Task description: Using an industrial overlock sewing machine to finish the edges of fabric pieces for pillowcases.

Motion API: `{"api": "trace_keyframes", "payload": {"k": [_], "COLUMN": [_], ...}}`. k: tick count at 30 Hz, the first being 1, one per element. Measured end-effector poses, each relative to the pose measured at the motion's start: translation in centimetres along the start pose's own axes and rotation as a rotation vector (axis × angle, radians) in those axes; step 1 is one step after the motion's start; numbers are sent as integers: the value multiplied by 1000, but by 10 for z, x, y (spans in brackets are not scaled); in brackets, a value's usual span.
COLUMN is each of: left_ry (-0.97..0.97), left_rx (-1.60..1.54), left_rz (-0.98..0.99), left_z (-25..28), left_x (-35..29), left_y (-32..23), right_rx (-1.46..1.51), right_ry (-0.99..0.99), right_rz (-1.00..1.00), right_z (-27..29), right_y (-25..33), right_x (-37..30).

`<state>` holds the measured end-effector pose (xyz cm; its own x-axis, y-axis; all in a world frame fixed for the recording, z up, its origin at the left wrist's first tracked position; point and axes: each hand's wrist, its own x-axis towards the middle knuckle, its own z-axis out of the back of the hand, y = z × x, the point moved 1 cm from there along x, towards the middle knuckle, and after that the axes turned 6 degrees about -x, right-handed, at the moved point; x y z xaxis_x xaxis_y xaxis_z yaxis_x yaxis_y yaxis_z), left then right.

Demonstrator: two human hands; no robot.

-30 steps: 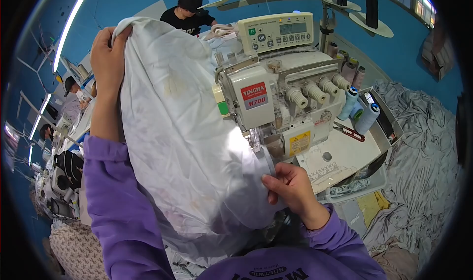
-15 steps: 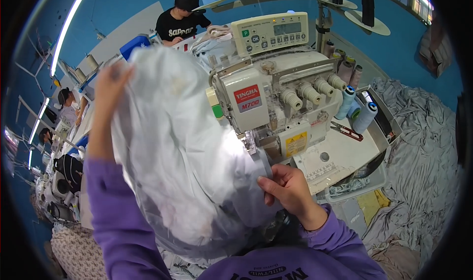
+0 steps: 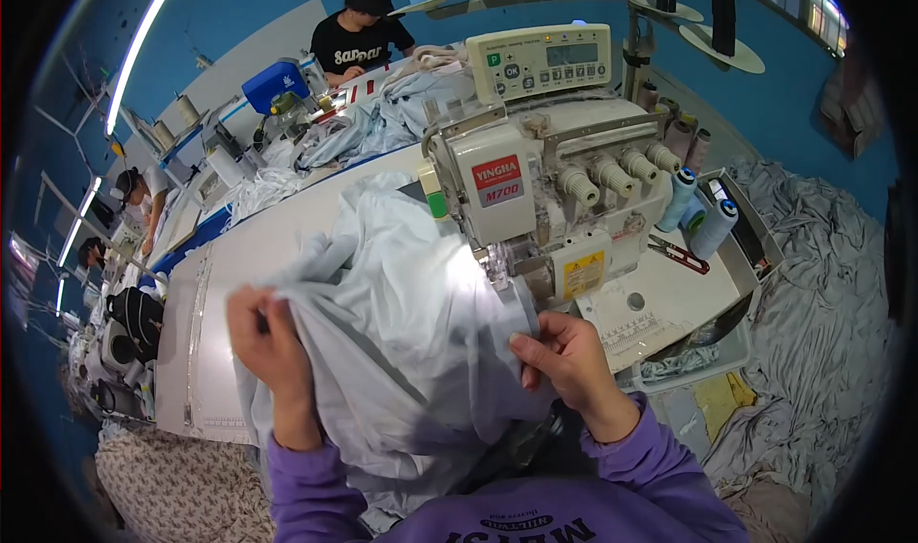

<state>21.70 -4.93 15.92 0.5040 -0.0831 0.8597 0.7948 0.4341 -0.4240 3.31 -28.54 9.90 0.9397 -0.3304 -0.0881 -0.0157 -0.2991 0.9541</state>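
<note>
Left hand (image 3: 268, 337), toward the left edge of the tabletop (image 3: 244, 251), and right hand (image 3: 569, 357), beside machine (image 3: 497, 213), pinch cloth (image 3: 406, 256), best kept flat.

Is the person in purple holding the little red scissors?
No, the red scissors lie beside the blue thread spools, while the left hand and right hand grip the pale cloth.

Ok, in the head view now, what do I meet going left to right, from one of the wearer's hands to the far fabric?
Left hand → middle of the pale cloth → right hand → red-handled snips → grey fabric heap.
</note>
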Motion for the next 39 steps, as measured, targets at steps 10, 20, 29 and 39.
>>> {"api": "trace_keyframes", "payload": {"k": [10, 20, 29, 39], "left_ry": [-131, 848, 94, -120], "left_rx": [162, 37, -5, 7], "left_rz": [-195, 163, -9, -169], "left_z": [-14, 13, -4, -26], "left_x": [133, -78, 6, 124], "left_y": [20, -12, -3, -4], "right_rx": [11, 8, -8, 37], "right_ry": [12, 28, -11, 9], "right_rz": [-3, -17, 7, 1], "right_z": [-4, -2, -2, 0], "right_y": [2, 3, 0, 2], "right_x": [-2, -2, -2, -2]}}
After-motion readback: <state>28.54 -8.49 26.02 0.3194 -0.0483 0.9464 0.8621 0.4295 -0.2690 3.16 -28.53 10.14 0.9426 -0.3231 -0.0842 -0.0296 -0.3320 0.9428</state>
